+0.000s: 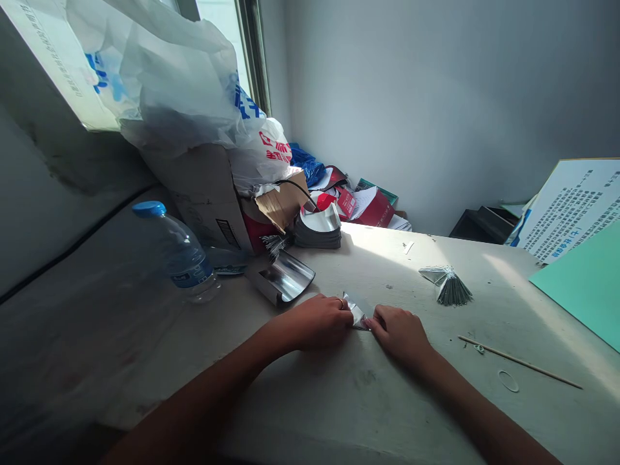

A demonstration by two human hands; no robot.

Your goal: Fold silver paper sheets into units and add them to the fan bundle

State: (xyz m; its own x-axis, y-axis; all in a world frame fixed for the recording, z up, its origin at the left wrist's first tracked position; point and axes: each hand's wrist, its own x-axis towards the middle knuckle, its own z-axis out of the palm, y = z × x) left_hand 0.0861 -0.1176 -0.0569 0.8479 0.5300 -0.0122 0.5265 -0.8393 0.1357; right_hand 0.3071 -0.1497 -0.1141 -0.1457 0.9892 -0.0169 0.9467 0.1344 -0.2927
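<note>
A small piece of folded silver foil paper [356, 312] lies on the white tabletop between my hands. My left hand [323, 321] is closed, with its fingers curled at the foil's left side. From the right, my right hand [398, 330] grips the foil's lower right corner between thumb and bent fingers. Beyond the left hand sits a curved, shiny silver sheet [285, 276] with a dark outside. A stack of curved silver sheets [318, 227] stands behind it. To the right rests a fanned bundle of folded silver pieces [451, 287].
A water bottle with a blue cap [186, 258] stands at left. Behind it, a cardboard box [201, 194] carries white plastic bags [179, 84]. At right lie a thin stick [523, 363], a rubber band [508, 381] and a green sheet [586, 284]. Red papers [375, 208] are piled beyond the table.
</note>
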